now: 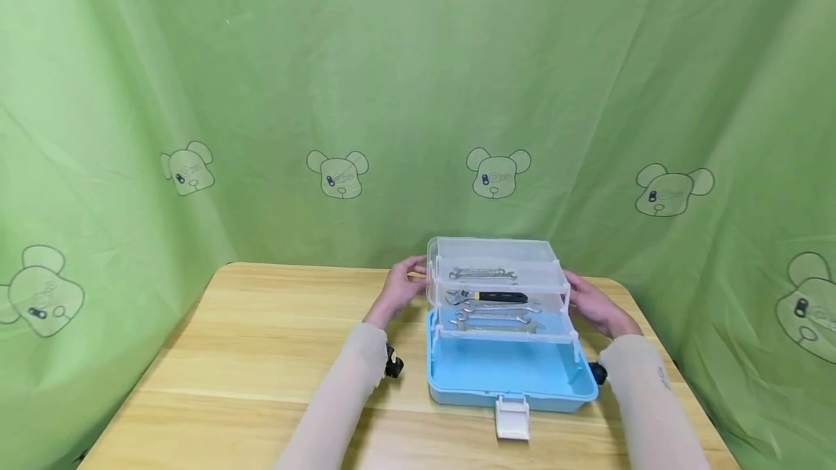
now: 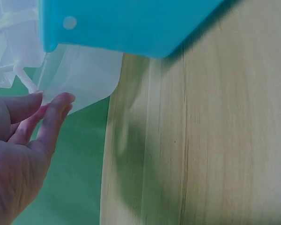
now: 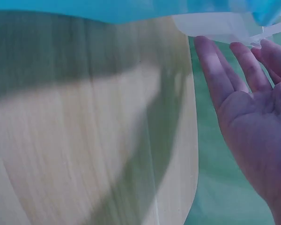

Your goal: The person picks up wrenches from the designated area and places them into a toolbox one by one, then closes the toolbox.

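Note:
A light-blue toolbox stands open on the table, its clear lid tipped back and its see-through trays raised. Several silver wrenches lie in the trays, with an adjustable wrench with a black and yellow handle among them. At the lid's left side, my left hand pinches the edge between thumb and fingers. My right hand is at the opposite side, its fingers fairly straight and the fingertips right at the lid's rim. Part of that hand is hidden behind the lid in the head view.
The white latch hangs down at the toolbox's front. Under it is a wooden table, whose back edge runs close behind the box. Green curtains with bear prints surround the table at the back and sides.

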`<action>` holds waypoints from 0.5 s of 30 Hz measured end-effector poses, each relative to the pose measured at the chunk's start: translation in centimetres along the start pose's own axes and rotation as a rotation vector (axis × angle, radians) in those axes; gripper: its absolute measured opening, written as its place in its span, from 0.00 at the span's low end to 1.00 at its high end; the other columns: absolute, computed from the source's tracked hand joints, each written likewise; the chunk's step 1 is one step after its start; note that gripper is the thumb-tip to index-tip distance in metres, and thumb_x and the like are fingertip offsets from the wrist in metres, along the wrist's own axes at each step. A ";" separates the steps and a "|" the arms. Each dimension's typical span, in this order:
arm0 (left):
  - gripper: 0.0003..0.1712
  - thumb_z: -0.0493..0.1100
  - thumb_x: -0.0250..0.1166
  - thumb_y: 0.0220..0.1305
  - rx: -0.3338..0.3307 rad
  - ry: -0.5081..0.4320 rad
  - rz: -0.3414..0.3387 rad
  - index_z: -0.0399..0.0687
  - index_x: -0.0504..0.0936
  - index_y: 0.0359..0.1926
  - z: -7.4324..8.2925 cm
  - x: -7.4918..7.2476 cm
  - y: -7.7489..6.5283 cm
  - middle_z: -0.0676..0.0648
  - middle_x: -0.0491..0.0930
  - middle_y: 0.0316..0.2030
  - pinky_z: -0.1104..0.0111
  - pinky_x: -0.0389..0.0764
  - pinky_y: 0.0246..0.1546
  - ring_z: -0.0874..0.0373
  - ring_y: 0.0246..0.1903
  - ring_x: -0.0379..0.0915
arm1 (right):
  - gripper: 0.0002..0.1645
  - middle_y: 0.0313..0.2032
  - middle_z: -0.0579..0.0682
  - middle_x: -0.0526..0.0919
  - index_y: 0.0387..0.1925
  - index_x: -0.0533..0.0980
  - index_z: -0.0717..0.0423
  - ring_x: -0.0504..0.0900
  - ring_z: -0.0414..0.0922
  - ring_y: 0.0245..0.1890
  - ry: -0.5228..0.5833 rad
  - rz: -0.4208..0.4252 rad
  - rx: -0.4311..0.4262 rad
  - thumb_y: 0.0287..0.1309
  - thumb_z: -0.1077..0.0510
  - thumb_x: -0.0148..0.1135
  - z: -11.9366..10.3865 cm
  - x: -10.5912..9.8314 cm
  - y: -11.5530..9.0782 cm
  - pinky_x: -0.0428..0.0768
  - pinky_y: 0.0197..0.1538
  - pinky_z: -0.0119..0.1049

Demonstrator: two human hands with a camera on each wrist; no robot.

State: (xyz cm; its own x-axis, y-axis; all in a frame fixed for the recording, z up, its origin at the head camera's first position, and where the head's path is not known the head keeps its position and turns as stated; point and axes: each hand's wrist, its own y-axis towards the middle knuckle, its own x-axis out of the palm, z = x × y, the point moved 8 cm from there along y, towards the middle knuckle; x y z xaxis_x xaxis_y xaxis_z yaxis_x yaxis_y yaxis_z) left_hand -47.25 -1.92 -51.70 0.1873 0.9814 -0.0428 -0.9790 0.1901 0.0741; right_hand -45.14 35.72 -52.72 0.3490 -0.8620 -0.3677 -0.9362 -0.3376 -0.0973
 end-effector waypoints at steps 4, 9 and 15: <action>0.37 0.20 0.63 0.62 0.018 0.008 0.013 0.39 0.71 0.72 0.5 0.0 -0.2 0.33 0.80 0.55 0.63 0.90 0.47 0.44 0.47 0.86 | 0.40 0.78 0.67 0.54 0.83 0.44 0.55 0.62 0.64 0.74 0.019 0.006 0.014 0.82 0.45 0.42 -0.2 -0.3 -0.3 0.65 0.73 0.68; 0.36 0.22 0.62 0.64 0.026 -0.011 0.010 0.40 0.70 0.73 1.3 0.0 -0.3 0.32 0.80 0.55 0.62 0.89 0.49 0.45 0.47 0.84 | 0.43 0.77 0.61 0.60 0.83 0.43 0.55 0.74 0.34 0.63 0.045 0.003 0.017 0.82 0.37 0.38 -0.8 -0.6 -0.6 0.70 0.73 0.59; 0.31 0.30 0.60 0.72 0.013 -0.054 -0.012 0.42 0.68 0.74 2.1 -0.2 -0.5 0.35 0.79 0.53 0.56 0.87 0.55 0.50 0.49 0.82 | 0.43 0.80 0.64 0.47 0.83 0.41 0.56 0.58 0.59 0.78 0.055 -0.025 -0.002 0.82 0.35 0.30 -2.1 -0.9 -0.9 0.63 0.76 0.60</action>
State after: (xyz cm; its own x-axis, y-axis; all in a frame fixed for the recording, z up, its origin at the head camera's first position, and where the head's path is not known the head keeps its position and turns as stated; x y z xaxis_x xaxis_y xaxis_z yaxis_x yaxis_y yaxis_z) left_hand -46.63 -2.10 -49.62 0.2036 0.9790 0.0100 -0.9755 0.2020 0.0867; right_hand -44.54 35.98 -50.33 0.3739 -0.8729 -0.3136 -0.9272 -0.3597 -0.1043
